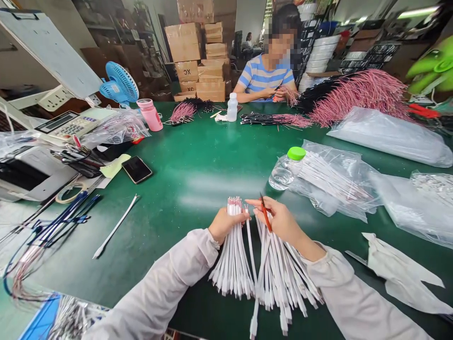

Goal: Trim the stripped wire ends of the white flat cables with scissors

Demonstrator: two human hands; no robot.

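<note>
My left hand point(228, 223) is closed around a bundle of white cables point(234, 264), their stripped pink-and-white wire ends pointing up and their plugs fanning toward me. A single white cable point(250, 241) stands apart by my left thumb, its short bare wires upward. My right hand point(279, 219) is closed on a slim orange-handled tool point(266, 218) with a dark pointed tip; its exact kind is unclear. The right index finger reaches toward the single cable's wire end. Beneath my right hand spreads a second pile of white cables point(283, 278).
On the green table point(170, 160) lie a loose white cable point(116, 227), a phone point(137, 169), a green-capped jar point(285, 172) and bagged cables point(329, 177). A co-worker point(267, 78) sits opposite, near heaped pink-and-black wires point(361, 97). A white scrap point(399, 271) lies right of my arm.
</note>
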